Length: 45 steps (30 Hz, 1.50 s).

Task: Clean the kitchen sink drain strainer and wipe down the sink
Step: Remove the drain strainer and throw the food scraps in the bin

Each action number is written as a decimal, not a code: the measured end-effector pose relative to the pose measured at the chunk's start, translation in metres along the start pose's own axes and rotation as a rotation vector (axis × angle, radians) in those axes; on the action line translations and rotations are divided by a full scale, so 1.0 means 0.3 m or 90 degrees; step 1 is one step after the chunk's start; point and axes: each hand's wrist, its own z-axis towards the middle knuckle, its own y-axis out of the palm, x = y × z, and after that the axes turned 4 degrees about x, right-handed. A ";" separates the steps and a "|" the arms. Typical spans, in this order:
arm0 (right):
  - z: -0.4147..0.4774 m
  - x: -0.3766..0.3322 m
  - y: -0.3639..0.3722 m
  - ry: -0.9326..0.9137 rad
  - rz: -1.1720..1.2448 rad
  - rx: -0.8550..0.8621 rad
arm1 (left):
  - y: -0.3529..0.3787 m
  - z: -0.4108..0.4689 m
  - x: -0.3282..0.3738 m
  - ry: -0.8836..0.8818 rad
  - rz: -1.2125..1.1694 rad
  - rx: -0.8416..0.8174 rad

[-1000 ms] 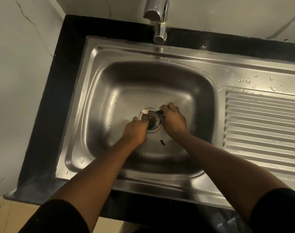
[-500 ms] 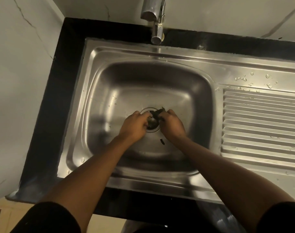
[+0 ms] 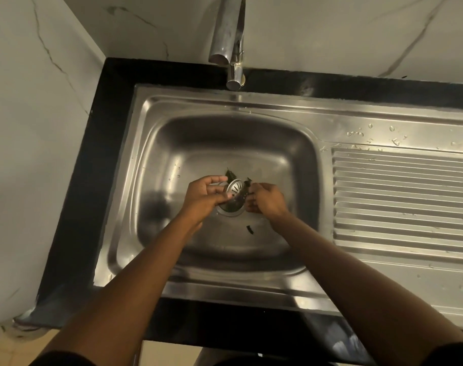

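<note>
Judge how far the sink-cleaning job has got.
Done: the strainer is tilted up out of the drain. In hand: both hands, left and right, hold it, with dark scraps clinging. Left: a scrap lies in the sink; no wiping shows.

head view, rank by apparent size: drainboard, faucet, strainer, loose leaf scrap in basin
1. drainboard
2. faucet, though it sits nearer the camera, so its size is inflated
3. strainer, tilted, held by left hand
4. leaf scrap

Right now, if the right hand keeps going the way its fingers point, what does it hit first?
Probably the strainer: the right hand points leftward at its tilted rim, dark leaf scraps between. Depth unclear.
</note>
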 end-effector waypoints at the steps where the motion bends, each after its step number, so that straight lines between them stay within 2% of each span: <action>1: -0.004 -0.012 -0.009 0.039 0.021 -0.004 | 0.002 -0.011 0.003 0.022 0.015 -0.009; 4: -0.017 -0.045 -0.039 0.095 0.050 -0.070 | 0.011 -0.044 0.017 0.092 0.083 -0.047; 7: -0.030 -0.082 -0.068 0.081 0.102 -0.107 | 0.020 -0.071 0.037 0.165 0.155 -0.068; 10: -0.042 -0.122 -0.093 0.045 0.106 -0.106 | 0.025 -0.084 0.061 0.221 0.147 -0.045; 12: -0.058 -0.156 -0.109 0.008 0.125 -0.096 | 0.033 -0.090 0.078 0.242 0.112 0.007; 16: -0.089 -0.226 -0.137 -0.074 0.158 -0.087 | 0.060 -0.077 0.112 0.232 0.043 0.137; 18: -0.104 -0.260 -0.154 -0.119 0.144 -0.077 | 0.080 -0.068 0.134 0.215 0.020 0.167; 22: -0.120 -0.321 -0.193 -0.207 0.115 -0.053 | 0.127 -0.044 0.189 0.180 -0.021 0.151; 26: -0.077 -0.379 -0.240 -0.249 0.048 0.040 | 0.194 0.000 0.272 0.178 -0.057 0.127; 30: -0.017 -0.435 -0.306 -0.291 0.045 0.076 | 0.281 0.069 0.363 0.155 -0.118 0.127; 36: 0.094 -0.528 -0.377 -0.351 -0.053 0.174 | 0.408 0.198 0.474 0.105 -0.154 0.130; 45: 0.226 -0.618 -0.404 -0.291 -0.055 0.224 | 0.496 0.331 0.558 0.084 -0.073 0.113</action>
